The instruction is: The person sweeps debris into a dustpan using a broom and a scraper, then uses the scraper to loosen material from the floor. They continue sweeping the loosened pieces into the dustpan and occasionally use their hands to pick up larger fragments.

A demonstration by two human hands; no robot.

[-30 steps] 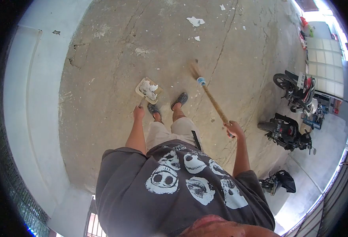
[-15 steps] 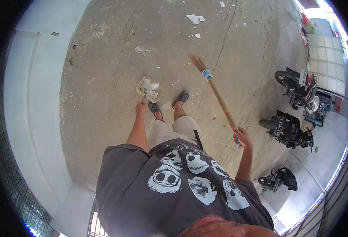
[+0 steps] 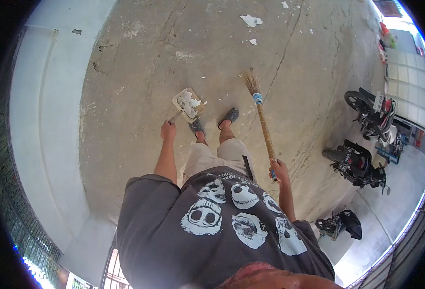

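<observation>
My left hand [image 3: 168, 129] is closed around the handle of a pale dustpan [image 3: 176, 102], which is close to my left shoe. White flakes and chips [image 3: 188, 104] lie in the pan. In my right hand [image 3: 279, 170] is a broom [image 3: 265, 127] with a long wrapped handle, gripped near its top end. Its brown bristles [image 3: 252, 82] point away from me, to the right of the dustpan and beyond my feet; whether they touch the floor I cannot tell.
Larger white flakes [image 3: 251, 20] lie on the cracked concrete floor [image 3: 140, 120] ahead. Two motorcycles [image 3: 357, 164] stand at the right, with a dark bag-like bundle [image 3: 350, 224] nearer me. A white wall [image 3: 53, 135] runs along the left.
The broom has moved left and stands more upright in the picture, my right hand with it. The dustpan is turned slightly and its heap of flakes shows more clearly.
</observation>
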